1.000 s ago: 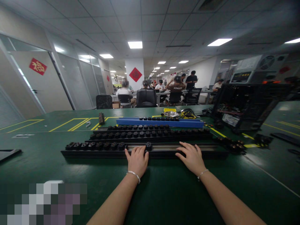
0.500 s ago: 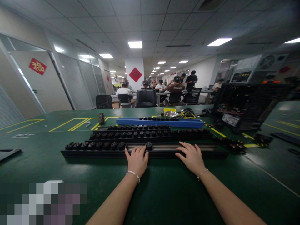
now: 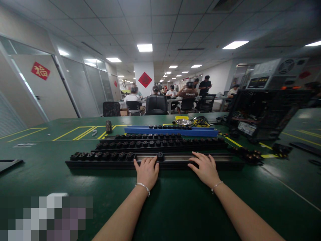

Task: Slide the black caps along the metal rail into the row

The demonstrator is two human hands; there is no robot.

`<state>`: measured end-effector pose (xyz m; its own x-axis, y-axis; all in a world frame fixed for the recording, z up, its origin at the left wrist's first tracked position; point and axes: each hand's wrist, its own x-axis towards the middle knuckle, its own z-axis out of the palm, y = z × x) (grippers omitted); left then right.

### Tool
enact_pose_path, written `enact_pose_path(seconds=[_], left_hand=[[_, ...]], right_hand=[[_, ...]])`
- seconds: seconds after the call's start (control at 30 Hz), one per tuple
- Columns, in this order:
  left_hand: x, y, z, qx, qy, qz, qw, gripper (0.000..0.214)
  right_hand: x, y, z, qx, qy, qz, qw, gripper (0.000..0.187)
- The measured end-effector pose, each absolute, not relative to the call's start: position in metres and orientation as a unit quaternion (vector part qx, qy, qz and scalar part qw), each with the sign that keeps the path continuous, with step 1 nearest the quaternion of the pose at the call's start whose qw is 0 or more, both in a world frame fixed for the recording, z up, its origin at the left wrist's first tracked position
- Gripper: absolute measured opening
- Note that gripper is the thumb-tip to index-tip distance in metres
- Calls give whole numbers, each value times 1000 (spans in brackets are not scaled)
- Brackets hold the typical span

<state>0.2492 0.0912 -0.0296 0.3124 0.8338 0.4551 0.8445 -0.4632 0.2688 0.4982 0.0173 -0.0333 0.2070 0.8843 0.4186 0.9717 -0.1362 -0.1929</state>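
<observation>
A long black rail (image 3: 105,163) lies across the green table in front of me, with several black round parts (image 3: 100,155) seated along its left half. One more black part (image 3: 159,156) sits on the rail just beyond my left fingertips. My left hand (image 3: 146,172) rests flat on the rail's near edge, fingers stretched out and holding nothing. My right hand (image 3: 206,169) lies a little to the right on the same rail, fingers spread, also holding nothing. Two further black rails (image 3: 160,144) filled with parts lie behind.
A blue rail (image 3: 140,131) with black parts lies farther back, near a metal bowl (image 3: 183,122). An open black computer case (image 3: 263,113) stands at the right. Loose black parts (image 3: 248,154) lie at the rail's right end. People sit at desks in the background.
</observation>
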Motion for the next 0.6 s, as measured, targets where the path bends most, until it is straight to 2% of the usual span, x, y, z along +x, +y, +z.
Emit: enact_pose_path(seconds=[0.6], left_hand=[[249,92,-30,-815,-514,-267,2,34]], right_hand=[[479,17,-34,-724,-640,-125,224,35]])
